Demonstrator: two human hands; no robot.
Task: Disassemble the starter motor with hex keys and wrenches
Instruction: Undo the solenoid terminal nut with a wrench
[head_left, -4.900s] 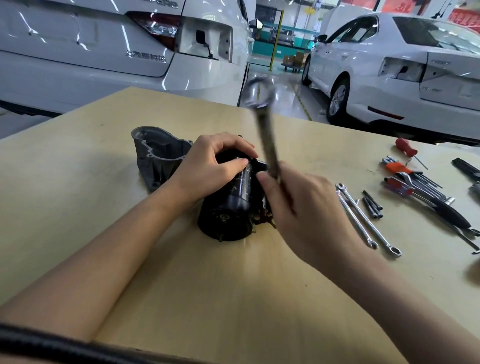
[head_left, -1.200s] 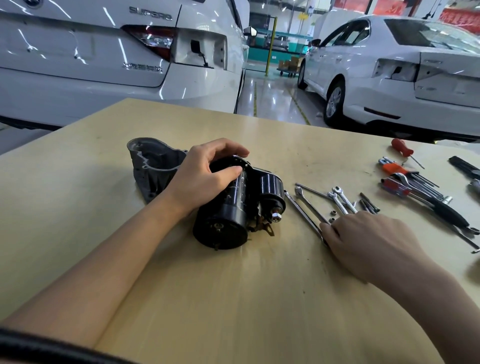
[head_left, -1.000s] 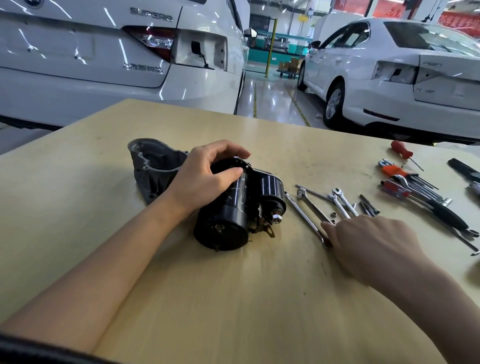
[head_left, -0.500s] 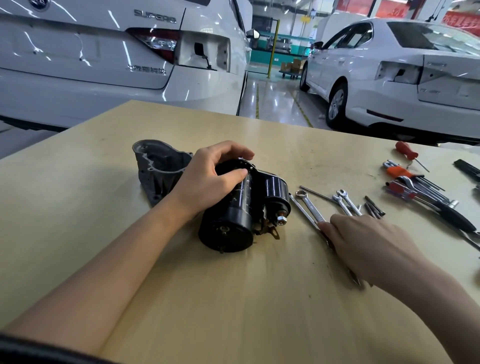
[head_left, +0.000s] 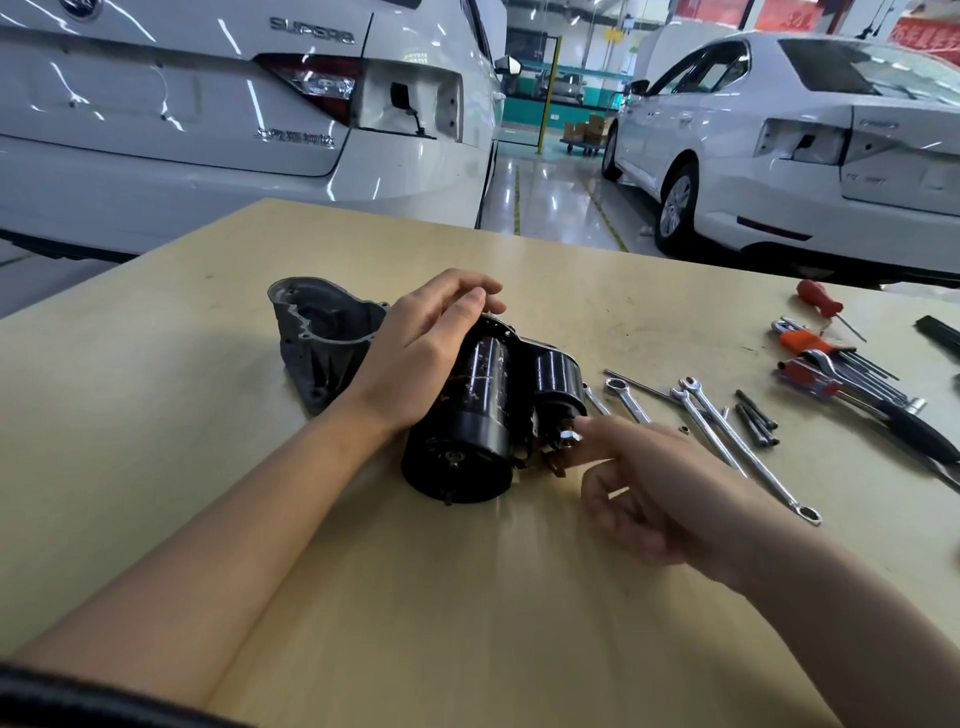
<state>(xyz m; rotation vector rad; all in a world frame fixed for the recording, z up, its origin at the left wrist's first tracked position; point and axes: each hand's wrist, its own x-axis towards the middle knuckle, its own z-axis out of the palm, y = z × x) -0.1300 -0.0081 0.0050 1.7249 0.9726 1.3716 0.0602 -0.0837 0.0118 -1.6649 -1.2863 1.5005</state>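
Resting on: the starter motor (head_left: 467, 410) lies on its side near the middle of the wooden table (head_left: 156, 415), black body toward the camera, grey nose housing (head_left: 322, 343) at the far left end.
Left hand: one left hand (head_left: 421, 358) lies over the top of the motor body, fingers curved around it, holding it.
Right hand: one right hand (head_left: 654, 483) holds nothing; fingers loose, the forefinger reaching to the nut (head_left: 569, 435) on the solenoid terminal.
Wrenches: four combination wrenches (head_left: 727, 436) can be counted, lying on the table just right of the motor, partly hidden by the right hand.
Small parts: a few dark bolts (head_left: 756, 418) lie beside the wrenches; exact count unclear.
Other tools: one red-handled screwdriver (head_left: 818, 304), one set of hex keys (head_left: 841, 358) in an orange holder; further tools overlap, count unclear.
Edges: the far table edge runs behind the motor; two white cars (head_left: 208, 130) stand beyond it.
Open room: bare tabletop lies left of the motor and across the near side.
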